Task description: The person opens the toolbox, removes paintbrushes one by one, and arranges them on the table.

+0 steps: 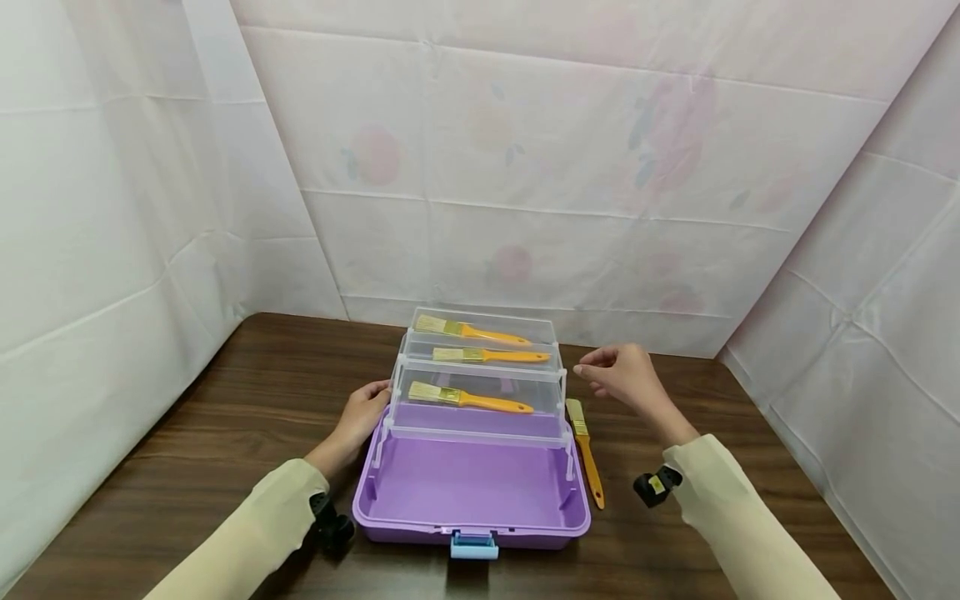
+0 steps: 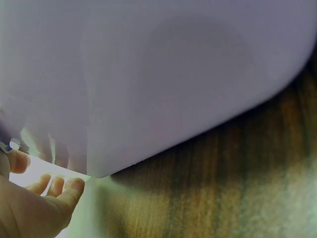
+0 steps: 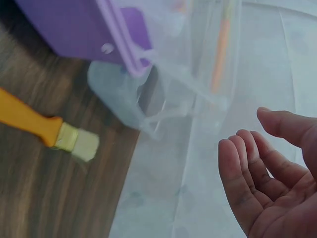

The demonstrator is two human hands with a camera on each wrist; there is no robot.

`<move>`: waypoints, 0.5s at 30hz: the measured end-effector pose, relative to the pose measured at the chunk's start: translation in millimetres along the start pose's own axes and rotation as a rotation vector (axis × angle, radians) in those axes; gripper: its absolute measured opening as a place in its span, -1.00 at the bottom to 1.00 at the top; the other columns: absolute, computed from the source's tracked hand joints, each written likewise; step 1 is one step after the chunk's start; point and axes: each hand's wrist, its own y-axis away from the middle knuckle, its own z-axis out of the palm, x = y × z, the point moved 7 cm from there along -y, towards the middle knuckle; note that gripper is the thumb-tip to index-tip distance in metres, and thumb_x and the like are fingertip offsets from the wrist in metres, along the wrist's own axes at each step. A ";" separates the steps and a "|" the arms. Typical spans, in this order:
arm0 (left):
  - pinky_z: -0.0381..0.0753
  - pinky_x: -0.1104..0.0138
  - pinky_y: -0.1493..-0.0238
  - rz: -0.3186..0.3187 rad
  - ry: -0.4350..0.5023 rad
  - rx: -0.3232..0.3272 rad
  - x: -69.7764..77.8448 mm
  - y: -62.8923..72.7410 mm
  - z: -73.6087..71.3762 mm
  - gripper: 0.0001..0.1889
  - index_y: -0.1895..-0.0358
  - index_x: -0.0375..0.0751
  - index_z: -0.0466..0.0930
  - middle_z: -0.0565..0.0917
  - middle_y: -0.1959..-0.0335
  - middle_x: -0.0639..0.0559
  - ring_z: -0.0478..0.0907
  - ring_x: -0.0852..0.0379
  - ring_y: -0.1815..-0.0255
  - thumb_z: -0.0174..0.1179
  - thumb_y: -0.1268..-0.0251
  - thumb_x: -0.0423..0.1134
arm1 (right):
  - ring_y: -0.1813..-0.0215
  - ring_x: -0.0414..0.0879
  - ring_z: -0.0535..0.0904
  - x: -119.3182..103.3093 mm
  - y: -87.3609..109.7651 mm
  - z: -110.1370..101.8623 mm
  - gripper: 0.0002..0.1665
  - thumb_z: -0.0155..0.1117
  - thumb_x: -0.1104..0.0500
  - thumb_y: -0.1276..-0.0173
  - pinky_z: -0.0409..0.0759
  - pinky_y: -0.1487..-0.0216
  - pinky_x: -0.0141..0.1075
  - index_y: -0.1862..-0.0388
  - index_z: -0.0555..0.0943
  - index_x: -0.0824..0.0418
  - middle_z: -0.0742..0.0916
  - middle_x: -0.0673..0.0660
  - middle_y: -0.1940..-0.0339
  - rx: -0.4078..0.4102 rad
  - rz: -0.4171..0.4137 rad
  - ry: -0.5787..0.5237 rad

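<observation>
A purple storage box [image 1: 472,475] stands open, its clear tiered trays [image 1: 480,433] raised at the back. Three paintbrushes with yellow-orange handles lie across the tiers: a top brush [image 1: 476,331], a middle brush [image 1: 495,356] and a lower brush [image 1: 472,398]. Another paintbrush [image 1: 590,467] rests on the table along the box's right side, bristles pointing away. At the box's back left side is my left hand [image 1: 362,417], fingertips right at its edge. My right hand [image 1: 626,375] hovers right of the trays, fingers loosely bent and nothing between them, as the right wrist view also shows.
The dark wood table [image 1: 300,375] carries the box and brushes. White sheeting with faint pink fruit prints [image 1: 525,167] hangs behind the table and along both sides. A light blue latch [image 1: 474,546] juts from the box's front.
</observation>
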 end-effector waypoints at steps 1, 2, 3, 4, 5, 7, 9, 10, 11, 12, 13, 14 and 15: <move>0.39 0.17 -0.11 0.000 0.000 0.000 -0.2 0.1 0.0 -0.56 -0.26 -0.54 0.32 0.45 -0.16 -0.41 0.41 -0.13 -0.13 -0.17 -0.51 -0.26 | 0.43 -0.06 0.64 -3.5 -0.1 1.7 -0.69 0.37 0.15 -0.25 0.64 0.39 -0.27 0.19 0.66 0.41 0.71 0.30 0.28 -0.002 -0.002 -0.001; 0.39 0.17 -0.11 0.000 0.001 0.000 -0.4 0.1 0.0 -0.56 -0.26 -0.54 0.32 0.45 -0.17 -0.41 0.41 -0.14 -0.13 -0.17 -0.51 -0.26 | 0.44 -0.06 0.64 -7.0 -0.2 3.8 -0.70 0.37 0.16 -0.25 0.64 0.38 -0.27 0.20 0.67 0.40 0.71 0.29 0.29 -0.008 -0.006 0.000; 0.38 0.17 -0.11 0.001 0.000 0.001 -0.6 0.1 -0.1 -0.56 -0.26 -0.54 0.31 0.45 -0.17 -0.41 0.41 -0.14 -0.13 -0.17 -0.50 -0.27 | 0.44 -0.06 0.64 -10.2 -0.4 5.8 -0.71 0.36 0.17 -0.25 0.64 0.38 -0.27 0.20 0.67 0.40 0.71 0.29 0.30 -0.013 -0.011 0.002; 0.39 0.17 -0.11 0.001 -0.001 0.002 -0.8 0.1 -0.1 -0.56 -0.26 -0.54 0.32 0.45 -0.17 -0.41 0.41 -0.14 -0.13 -0.17 -0.50 -0.27 | 0.44 -0.06 0.63 -13.2 -0.5 8.0 -0.71 0.36 0.17 -0.26 0.64 0.37 -0.27 0.19 0.67 0.40 0.71 0.27 0.31 -0.019 -0.015 0.006; 0.38 0.17 -0.11 0.002 -0.001 0.002 -0.9 0.2 -0.2 -0.56 -0.26 -0.54 0.31 0.45 -0.17 -0.42 0.41 -0.14 -0.13 -0.17 -0.50 -0.27 | 0.44 -0.06 0.63 -16.0 -0.8 10.3 -0.71 0.35 0.18 -0.26 0.64 0.37 -0.27 0.19 0.67 0.41 0.71 0.25 0.32 -0.024 -0.020 0.011; 0.39 0.18 -0.11 0.002 -0.002 0.004 -0.9 0.3 -0.2 -0.56 -0.26 -0.55 0.31 0.45 -0.17 -0.42 0.41 -0.13 -0.12 -0.17 -0.50 -0.28 | 0.45 -0.07 0.62 -21.5 -1.5 14.8 -0.72 0.35 0.19 -0.26 0.64 0.37 -0.27 0.19 0.67 0.41 0.71 0.24 0.33 -0.032 -0.030 0.022; 0.39 0.19 -0.10 0.004 0.000 0.005 -0.9 0.1 -0.2 -0.56 -0.26 -0.55 0.31 0.45 -0.16 -0.42 0.41 -0.13 -0.12 -0.17 -0.49 -0.28 | 0.44 -0.07 0.62 -25.9 -2.4 18.8 -0.73 0.35 0.19 -0.26 0.64 0.38 -0.27 0.19 0.67 0.39 0.71 0.22 0.34 -0.037 -0.036 0.034; 0.40 0.19 -0.09 0.004 0.000 0.005 -0.9 -0.1 -0.2 -0.56 -0.26 -0.55 0.32 0.46 -0.16 -0.42 0.42 -0.13 -0.11 -0.17 -0.49 -0.28 | 0.44 -0.07 0.62 -27.8 -2.8 20.7 -0.74 0.35 0.18 -0.25 0.63 0.38 -0.27 0.20 0.68 0.38 0.70 0.22 0.34 -0.039 -0.038 0.041; 0.40 0.19 -0.09 0.005 0.001 0.004 -0.9 -0.2 -0.2 -0.57 -0.26 -0.56 0.32 0.46 -0.16 -0.42 0.42 -0.13 -0.11 -0.17 -0.49 -0.29 | 0.43 -0.06 0.62 -29.6 -3.2 22.3 -0.75 0.35 0.18 -0.25 0.63 0.38 -0.27 0.20 0.68 0.36 0.70 0.20 0.35 -0.039 -0.039 0.046; 0.40 0.19 -0.09 0.007 0.003 0.004 -0.8 -0.5 -0.2 -0.57 -0.25 -0.56 0.32 0.46 -0.16 -0.42 0.42 -0.13 -0.11 -0.17 -0.49 -0.29 | 0.41 -0.03 0.62 -31.4 -3.7 23.6 -0.76 0.36 0.18 -0.24 0.63 0.39 -0.27 0.22 0.68 0.34 0.70 0.19 0.36 -0.037 -0.040 0.048; 0.40 0.19 -0.10 0.008 0.004 0.004 -0.8 -0.8 -0.2 -0.57 -0.25 -0.56 0.32 0.46 -0.16 -0.42 0.42 -0.13 -0.11 -0.17 -0.49 -0.29 | 0.40 -0.01 0.63 -33.0 -4.1 25.2 -0.77 0.37 0.17 -0.24 0.63 0.39 -0.28 0.22 0.69 0.33 0.71 0.18 0.36 -0.038 -0.042 0.049; 0.39 0.19 -0.10 0.009 0.003 0.005 -0.8 -1.1 -0.4 -0.57 -0.25 -0.55 0.32 0.46 -0.16 -0.42 0.42 -0.13 -0.11 -0.17 -0.49 -0.29 | 0.38 0.01 0.62 -34.8 -4.3 26.7 -0.77 0.37 0.17 -0.23 0.62 0.39 -0.28 0.23 0.69 0.32 0.71 0.16 0.37 -0.039 -0.046 0.051; 0.39 0.18 -0.10 0.009 0.003 0.005 -0.8 -1.3 -0.5 -0.57 -0.25 -0.55 0.32 0.46 -0.16 -0.42 0.41 -0.13 -0.12 -0.17 -0.49 -0.29 | 0.37 0.04 0.63 -36.5 -4.5 28.4 -0.77 0.37 0.17 -0.23 0.62 0.39 -0.28 0.23 0.69 0.32 0.71 0.16 0.37 -0.044 -0.049 0.046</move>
